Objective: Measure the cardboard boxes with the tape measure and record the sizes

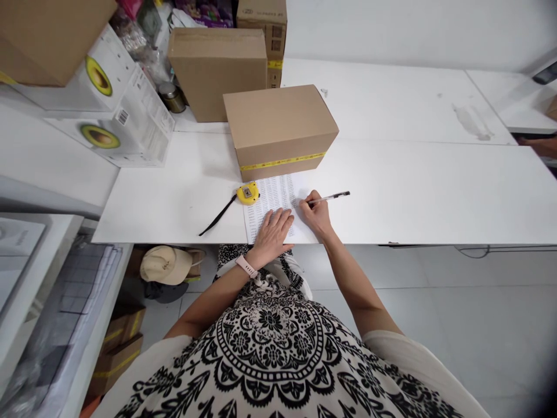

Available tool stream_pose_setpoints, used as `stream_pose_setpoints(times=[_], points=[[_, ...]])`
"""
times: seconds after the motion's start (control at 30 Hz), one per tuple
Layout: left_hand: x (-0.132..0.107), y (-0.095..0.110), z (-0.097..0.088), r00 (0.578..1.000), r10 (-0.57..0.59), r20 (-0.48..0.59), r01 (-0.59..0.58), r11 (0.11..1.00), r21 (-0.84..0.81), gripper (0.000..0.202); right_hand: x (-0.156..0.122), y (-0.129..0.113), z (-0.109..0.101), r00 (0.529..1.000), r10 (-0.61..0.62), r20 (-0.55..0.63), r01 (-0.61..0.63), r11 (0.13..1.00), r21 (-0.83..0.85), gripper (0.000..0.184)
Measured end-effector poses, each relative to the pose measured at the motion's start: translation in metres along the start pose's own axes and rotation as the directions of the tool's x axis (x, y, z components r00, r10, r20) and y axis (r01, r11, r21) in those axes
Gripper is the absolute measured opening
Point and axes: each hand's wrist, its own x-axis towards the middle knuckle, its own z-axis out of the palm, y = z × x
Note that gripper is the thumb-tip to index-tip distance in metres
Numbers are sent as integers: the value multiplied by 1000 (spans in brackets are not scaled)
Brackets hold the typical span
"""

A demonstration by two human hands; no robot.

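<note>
A printed sheet of paper lies at the front edge of the white table, its columns filled with small text. Flat on its lower part rests my left hand, fingers extended. My right hand grips a pen with the tip down on the right side of the sheet. A yellow tape measure with a black strap sits at the sheet's left edge. Just behind the sheet stands a closed cardboard box with yellow tape along its front, covering the sheet's far end.
Behind stand another brown carton and a taller carton. White boxes with avocado pictures are stacked at the left, beside a small jar. Below the table, a beige cap hangs near a shelf. Part of another person's arm shows at far right.
</note>
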Motion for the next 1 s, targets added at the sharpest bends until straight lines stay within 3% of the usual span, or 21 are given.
stream_pose_setpoints(times=[0.37,0.53,0.67,0.73,0.87,0.93,1.0], points=[[-1,0,-1,1000,3,-21,-3,999,-36,79,1,3,1,1000,-13,-10,13,1000,2,22],[0,0,2,999,11,-46,-16,996,-93,80,1,6,1,989,-64,-133,67,998,16,21],[-4,-11,-4,994,13,-108,-43,958,-284,76,5,16,-17,974,-199,-112,168,956,-240,14],[-8,-26,-13,971,-74,-226,-18,925,-380,62,6,25,-29,966,-249,-67,202,892,-405,27],[-12,-67,-30,819,-338,-463,137,900,-415,38,7,42,-42,961,-274,-33,210,803,-558,48],[-10,-83,-33,790,-410,-456,219,883,-416,43,8,46,-42,959,-283,-30,212,780,-589,55],[-6,-94,-32,799,-449,-401,278,866,-415,52,9,49,-40,956,-290,-40,208,770,-604,57]])
